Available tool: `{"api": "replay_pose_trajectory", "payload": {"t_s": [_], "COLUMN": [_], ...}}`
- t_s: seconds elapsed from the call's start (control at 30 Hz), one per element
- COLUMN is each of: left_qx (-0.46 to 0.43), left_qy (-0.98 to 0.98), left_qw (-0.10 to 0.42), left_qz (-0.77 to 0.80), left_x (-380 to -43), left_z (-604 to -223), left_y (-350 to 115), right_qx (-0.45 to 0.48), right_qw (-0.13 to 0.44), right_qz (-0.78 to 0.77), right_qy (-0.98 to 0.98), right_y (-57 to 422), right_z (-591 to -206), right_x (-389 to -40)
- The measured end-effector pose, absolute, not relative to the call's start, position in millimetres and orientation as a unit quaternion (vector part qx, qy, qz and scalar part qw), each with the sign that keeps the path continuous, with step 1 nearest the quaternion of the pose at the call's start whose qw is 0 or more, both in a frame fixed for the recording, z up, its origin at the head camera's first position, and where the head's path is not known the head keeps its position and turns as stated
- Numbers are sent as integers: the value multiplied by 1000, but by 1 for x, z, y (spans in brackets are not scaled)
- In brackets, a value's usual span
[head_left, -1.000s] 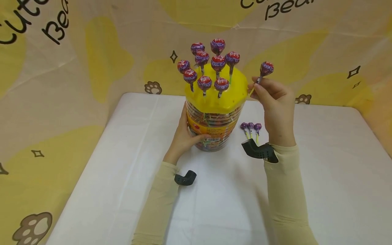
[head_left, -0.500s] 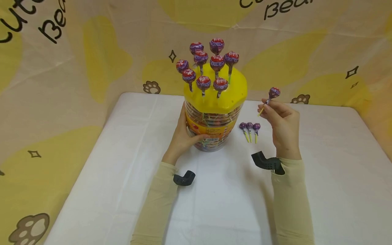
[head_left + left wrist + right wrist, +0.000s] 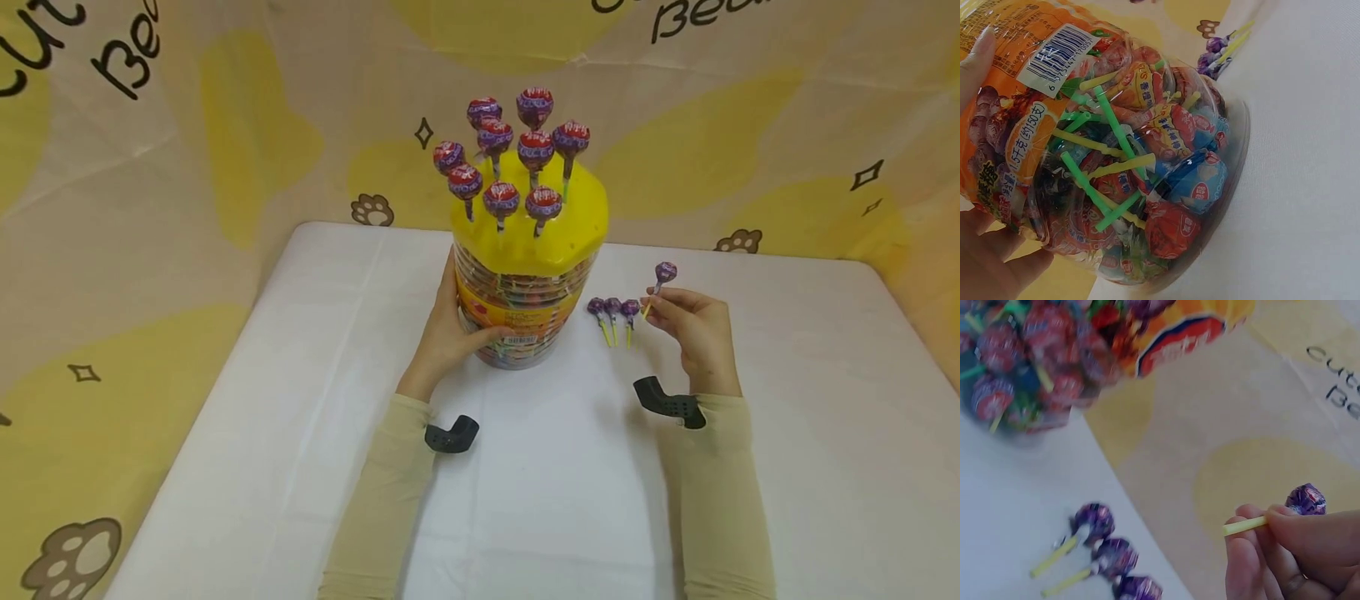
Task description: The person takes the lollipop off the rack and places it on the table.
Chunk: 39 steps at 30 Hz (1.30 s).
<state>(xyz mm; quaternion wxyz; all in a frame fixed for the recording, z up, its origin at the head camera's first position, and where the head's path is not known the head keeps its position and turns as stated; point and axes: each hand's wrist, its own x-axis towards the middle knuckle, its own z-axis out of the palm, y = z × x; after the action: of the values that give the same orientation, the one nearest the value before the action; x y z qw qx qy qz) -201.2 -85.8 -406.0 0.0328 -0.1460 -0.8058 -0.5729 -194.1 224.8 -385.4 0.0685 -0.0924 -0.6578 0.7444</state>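
Note:
A clear plastic candy jar (image 3: 521,304) with an orange label stands on the white table, full of wrapped lollipops (image 3: 1197,181). Several purple-and-red lollipops (image 3: 502,200) stick up from holes in its yellow lid (image 3: 573,229). My left hand (image 3: 442,342) grips the jar's left side, thumb across the front near the barcode. To the right of the jar, my right hand (image 3: 693,333) pinches one purple lollipop (image 3: 666,272) by its yellow stick between thumb and fingers, the candy end upward. Just left of that hand, three purple lollipops (image 3: 612,307) lie side by side.
The white-covered table (image 3: 540,500) reaches up to a yellow patterned cloth backdrop (image 3: 675,125) with paw prints. A black wrist camera (image 3: 452,435) sits on the left sleeve, another black camera (image 3: 671,402) on the right sleeve.
My right hand has moved away from the lid, down and to the right, with the lollipop, to beside the three loose ones. The left hand and the jar have stayed in place.

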Motion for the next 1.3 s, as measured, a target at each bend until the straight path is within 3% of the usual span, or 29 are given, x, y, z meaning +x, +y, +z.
{"api": "replay_pose_trajectory", "payload": {"t_s": [0.53,1.3], "left_qx": [-143,-154], "left_qy": [-809,-808], "left_qw": [34,39], "left_qz": [-569,-567], "left_x": [-201,-204], "left_z": [-405,-407], "left_y": [-85,-84], "right_qx": [-180,-199], "right_qw": [-49,-74], "right_qz": [719,626], "right_qy": [-670,-750], "right_y": [256,259], "right_z": [-424,-432], "right_x": [-201,-205]}}
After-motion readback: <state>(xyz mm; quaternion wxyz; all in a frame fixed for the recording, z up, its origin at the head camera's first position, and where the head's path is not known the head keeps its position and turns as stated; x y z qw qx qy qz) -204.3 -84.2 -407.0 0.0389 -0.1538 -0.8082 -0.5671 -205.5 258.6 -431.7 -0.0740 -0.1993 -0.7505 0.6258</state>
